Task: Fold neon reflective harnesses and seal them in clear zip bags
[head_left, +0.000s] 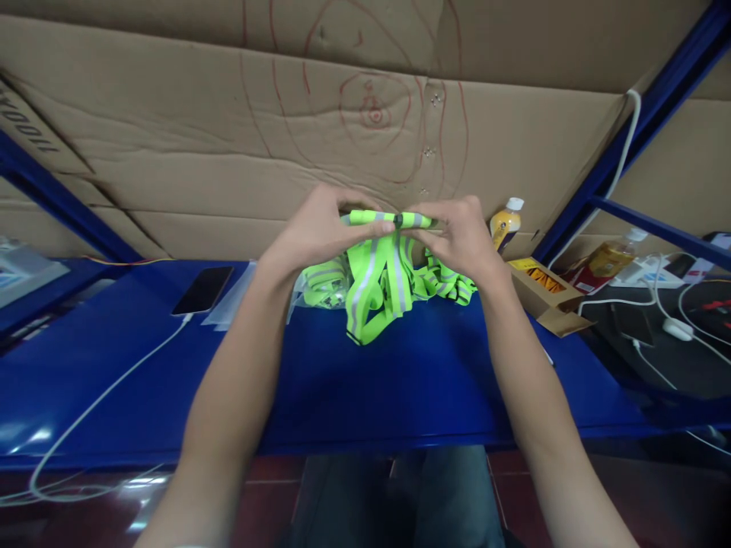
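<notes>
Between my two hands, above the blue shelf, I hold a neon-green reflective strap point(371, 278) with grey stripes. My left hand point(325, 228) pinches its upper band from the left, thumb in front. From the right, my right hand point(457, 232) grips the same band, close to a small black piece at the middle. Loops of the strap hang below my fingers. Behind and to the left lies a bundle of green straps point(325, 283) in clear plastic. More green straps point(454, 283) lie heaped under my right hand.
A black phone point(202, 291) on a white cable lies to the left beside clear plastic bags point(228, 301). To the right stand a yellow-labelled bottle point(505, 222) and an open cardboard box point(545, 293). Cardboard point(199, 114) with red drawn rings walls the back of the shelf point(377, 388).
</notes>
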The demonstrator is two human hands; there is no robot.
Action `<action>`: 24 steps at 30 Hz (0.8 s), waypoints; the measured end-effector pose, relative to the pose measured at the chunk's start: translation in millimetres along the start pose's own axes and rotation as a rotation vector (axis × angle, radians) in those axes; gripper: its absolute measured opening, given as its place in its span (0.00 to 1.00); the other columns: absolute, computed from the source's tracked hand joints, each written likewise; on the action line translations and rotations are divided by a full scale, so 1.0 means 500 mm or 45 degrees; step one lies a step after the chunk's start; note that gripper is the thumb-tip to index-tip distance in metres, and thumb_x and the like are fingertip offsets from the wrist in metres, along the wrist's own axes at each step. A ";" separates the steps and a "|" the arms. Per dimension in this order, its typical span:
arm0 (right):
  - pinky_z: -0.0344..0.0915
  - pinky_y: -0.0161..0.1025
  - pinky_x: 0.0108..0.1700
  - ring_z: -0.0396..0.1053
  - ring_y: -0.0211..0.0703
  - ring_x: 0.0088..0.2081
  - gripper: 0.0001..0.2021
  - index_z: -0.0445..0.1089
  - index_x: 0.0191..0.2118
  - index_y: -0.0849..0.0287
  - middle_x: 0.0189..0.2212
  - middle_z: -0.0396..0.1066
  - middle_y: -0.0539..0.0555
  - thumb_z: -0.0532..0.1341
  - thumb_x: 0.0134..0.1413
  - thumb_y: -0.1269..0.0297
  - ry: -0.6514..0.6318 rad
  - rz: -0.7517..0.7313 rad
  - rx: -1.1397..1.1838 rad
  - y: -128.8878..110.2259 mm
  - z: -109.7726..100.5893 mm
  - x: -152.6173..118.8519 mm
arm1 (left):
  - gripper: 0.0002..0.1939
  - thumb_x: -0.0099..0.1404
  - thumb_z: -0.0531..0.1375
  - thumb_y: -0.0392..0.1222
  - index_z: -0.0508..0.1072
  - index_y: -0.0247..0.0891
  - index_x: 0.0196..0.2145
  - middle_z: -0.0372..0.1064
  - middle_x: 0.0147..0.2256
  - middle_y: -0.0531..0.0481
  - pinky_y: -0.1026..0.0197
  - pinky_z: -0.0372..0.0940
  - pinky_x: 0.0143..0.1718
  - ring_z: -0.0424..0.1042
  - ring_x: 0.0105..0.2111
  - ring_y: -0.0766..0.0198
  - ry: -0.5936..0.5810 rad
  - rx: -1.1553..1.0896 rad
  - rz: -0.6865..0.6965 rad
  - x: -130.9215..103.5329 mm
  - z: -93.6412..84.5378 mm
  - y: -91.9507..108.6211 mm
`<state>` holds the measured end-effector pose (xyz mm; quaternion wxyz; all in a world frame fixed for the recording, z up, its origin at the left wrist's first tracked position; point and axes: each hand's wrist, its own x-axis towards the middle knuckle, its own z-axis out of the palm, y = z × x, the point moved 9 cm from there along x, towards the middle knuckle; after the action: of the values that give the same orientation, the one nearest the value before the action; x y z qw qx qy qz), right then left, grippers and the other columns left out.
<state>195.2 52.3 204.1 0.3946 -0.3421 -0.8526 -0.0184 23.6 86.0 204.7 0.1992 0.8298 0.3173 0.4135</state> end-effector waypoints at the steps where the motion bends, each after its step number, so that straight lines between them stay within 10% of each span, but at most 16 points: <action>1: 0.71 0.47 0.48 0.79 0.51 0.41 0.14 0.82 0.45 0.54 0.38 0.82 0.55 0.63 0.73 0.51 0.045 -0.029 -0.033 -0.001 0.001 0.000 | 0.20 0.63 0.74 0.61 0.83 0.41 0.35 0.80 0.33 0.48 0.57 0.71 0.40 0.79 0.40 0.52 -0.014 -0.025 -0.049 -0.002 0.000 -0.006; 7: 0.72 0.56 0.62 0.79 0.58 0.58 0.16 0.81 0.56 0.53 0.55 0.82 0.58 0.58 0.72 0.66 0.205 -0.201 -0.219 -0.010 0.020 -0.001 | 0.22 0.66 0.71 0.61 0.81 0.38 0.29 0.76 0.29 0.48 0.60 0.67 0.30 0.75 0.28 0.60 0.010 -0.515 -0.308 -0.001 0.015 -0.051; 12: 0.70 0.58 0.66 0.76 0.61 0.62 0.24 0.77 0.63 0.54 0.62 0.78 0.61 0.69 0.67 0.49 0.031 -0.181 -0.088 -0.033 0.017 0.005 | 0.20 0.52 0.81 0.51 0.84 0.39 0.37 0.80 0.35 0.47 0.58 0.70 0.34 0.77 0.32 0.59 0.052 -0.503 -0.268 0.002 -0.002 -0.060; 18: 0.72 0.44 0.45 0.74 0.49 0.41 0.27 0.77 0.47 0.56 0.38 0.80 0.53 0.69 0.63 0.34 -0.239 0.065 0.252 0.012 0.011 -0.005 | 0.19 0.57 0.80 0.52 0.83 0.42 0.41 0.82 0.42 0.47 0.57 0.71 0.46 0.79 0.43 0.55 0.026 -0.261 0.138 0.001 -0.002 0.009; 24: 0.63 0.38 0.34 0.63 0.40 0.31 0.27 0.74 0.43 0.55 0.30 0.70 0.48 0.70 0.60 0.33 -0.237 0.151 0.539 0.037 0.044 -0.001 | 0.20 0.69 0.72 0.60 0.76 0.40 0.33 0.77 0.35 0.49 0.58 0.70 0.46 0.76 0.40 0.60 0.326 -0.354 0.181 0.020 0.030 0.005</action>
<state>191.7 72.7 184.2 0.3777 -0.3015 -0.8485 0.2157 41.2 90.1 202.9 0.2403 0.7553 0.2204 0.5685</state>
